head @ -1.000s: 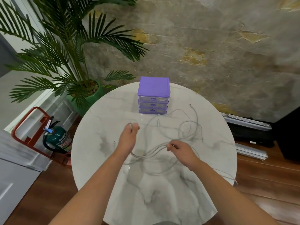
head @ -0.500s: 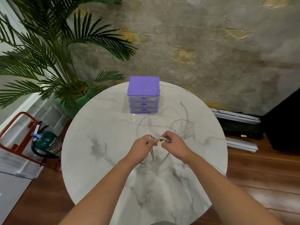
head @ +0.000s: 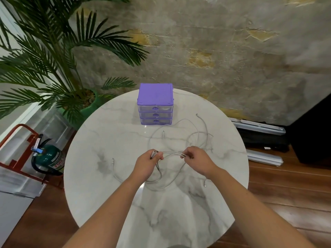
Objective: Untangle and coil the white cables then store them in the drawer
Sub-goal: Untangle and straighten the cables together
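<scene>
White cables (head: 197, 133) lie tangled on the round marble table (head: 107, 176), looping between my hands and the drawer unit. My left hand (head: 147, 163) grips a bunch of cable strands with a plug end at its fingertips. My right hand (head: 196, 159) pinches the same strands a short way to the right, so a short arc of cable (head: 172, 152) spans between the hands. Below them a loop (head: 161, 185) hangs onto the table. The purple three-drawer unit (head: 155, 104) stands at the table's far edge with its drawers closed.
A potted palm (head: 53, 68) stands left of the table beside a green fire extinguisher (head: 48, 158) in a red frame. Grey bars (head: 258, 126) and a black case lie on the wooden floor to the right. A rough wall is behind.
My left hand came in from the left to meet the right at the cable; the hands have since drawn slightly apart, stretching a short span of strands between them.
</scene>
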Demonstrator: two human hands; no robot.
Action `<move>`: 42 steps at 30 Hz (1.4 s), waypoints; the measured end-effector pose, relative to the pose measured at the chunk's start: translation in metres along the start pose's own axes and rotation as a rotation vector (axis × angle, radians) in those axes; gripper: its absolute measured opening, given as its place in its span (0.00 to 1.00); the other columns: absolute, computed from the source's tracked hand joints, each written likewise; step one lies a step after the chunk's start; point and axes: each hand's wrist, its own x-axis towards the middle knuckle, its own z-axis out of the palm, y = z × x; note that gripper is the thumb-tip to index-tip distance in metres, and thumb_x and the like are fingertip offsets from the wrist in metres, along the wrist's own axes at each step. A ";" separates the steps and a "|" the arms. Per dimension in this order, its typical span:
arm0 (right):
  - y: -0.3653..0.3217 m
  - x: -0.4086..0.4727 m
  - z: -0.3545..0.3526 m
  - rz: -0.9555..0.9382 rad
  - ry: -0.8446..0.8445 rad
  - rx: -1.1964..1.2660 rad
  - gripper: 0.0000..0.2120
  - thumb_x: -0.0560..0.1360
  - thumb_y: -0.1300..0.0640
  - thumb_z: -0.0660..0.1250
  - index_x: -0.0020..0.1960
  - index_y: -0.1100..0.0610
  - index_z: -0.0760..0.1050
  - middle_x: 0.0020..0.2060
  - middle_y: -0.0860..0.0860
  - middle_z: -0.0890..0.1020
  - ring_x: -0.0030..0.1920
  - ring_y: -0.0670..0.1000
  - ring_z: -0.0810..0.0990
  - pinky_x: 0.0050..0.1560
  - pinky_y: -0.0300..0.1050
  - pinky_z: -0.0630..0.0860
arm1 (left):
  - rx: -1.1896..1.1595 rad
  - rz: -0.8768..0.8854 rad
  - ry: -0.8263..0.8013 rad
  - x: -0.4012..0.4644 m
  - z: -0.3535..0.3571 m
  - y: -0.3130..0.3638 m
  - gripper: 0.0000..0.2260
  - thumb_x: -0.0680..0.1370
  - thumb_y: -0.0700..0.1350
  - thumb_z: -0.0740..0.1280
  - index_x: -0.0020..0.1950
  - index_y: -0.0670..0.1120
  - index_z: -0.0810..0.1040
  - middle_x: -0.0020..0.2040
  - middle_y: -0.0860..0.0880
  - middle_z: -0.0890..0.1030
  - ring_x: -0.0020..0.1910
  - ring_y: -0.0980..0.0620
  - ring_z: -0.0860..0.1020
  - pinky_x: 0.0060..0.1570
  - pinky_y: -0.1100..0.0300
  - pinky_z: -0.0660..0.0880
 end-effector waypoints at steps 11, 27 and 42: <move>0.027 -0.002 0.001 -0.033 0.071 -0.388 0.14 0.76 0.68 0.60 0.50 0.59 0.83 0.50 0.54 0.74 0.54 0.52 0.74 0.50 0.44 0.75 | -0.030 -0.047 0.041 -0.003 0.000 -0.003 0.11 0.79 0.50 0.65 0.43 0.46 0.81 0.44 0.51 0.82 0.45 0.52 0.77 0.41 0.67 0.68; 0.027 -0.003 -0.025 0.082 0.190 -0.195 0.13 0.82 0.50 0.57 0.48 0.59 0.70 0.38 0.55 0.80 0.41 0.56 0.78 0.43 0.51 0.75 | -0.063 -0.063 0.137 -0.003 0.006 0.003 0.10 0.80 0.49 0.64 0.44 0.47 0.80 0.43 0.56 0.80 0.44 0.58 0.76 0.42 0.72 0.67; 0.052 -0.020 -0.037 0.215 0.030 0.210 0.19 0.81 0.41 0.53 0.55 0.55 0.72 0.51 0.47 0.82 0.53 0.50 0.78 0.57 0.50 0.73 | -0.096 -0.113 0.254 -0.021 0.025 -0.006 0.11 0.81 0.51 0.62 0.44 0.48 0.79 0.43 0.55 0.78 0.41 0.60 0.73 0.41 0.68 0.67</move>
